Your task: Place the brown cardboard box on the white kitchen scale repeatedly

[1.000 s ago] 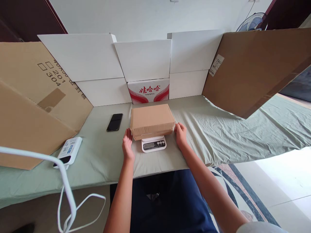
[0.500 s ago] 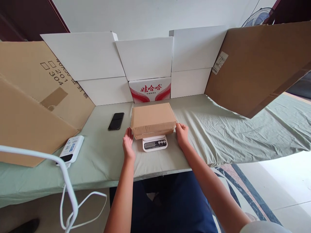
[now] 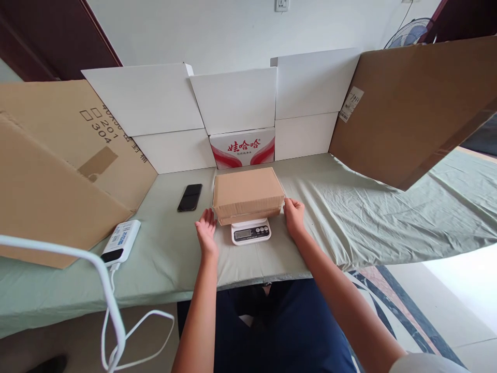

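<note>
A closed brown cardboard box [image 3: 247, 193] rests on a small white digital scale [image 3: 250, 232] in the middle of the table. My left hand [image 3: 206, 229] is open just left of the box's near corner, slightly apart from it. Beside the box's right end, my right hand [image 3: 294, 216] has its fingers spread, with the fingertips at or touching the box's lower right edge. Neither hand holds anything.
A green cloth [image 3: 361, 212] covers the table. A black phone [image 3: 190, 197] lies left of the box. A white power bank [image 3: 121, 241] with a white cable [image 3: 112, 305] sits near the left front edge. White and brown cardboard sheets [image 3: 404, 109] stand around the back and sides.
My left hand has drawn back a little from the box's left side and opened. The right hand stays at the right end. The camera view has shifted slightly.
</note>
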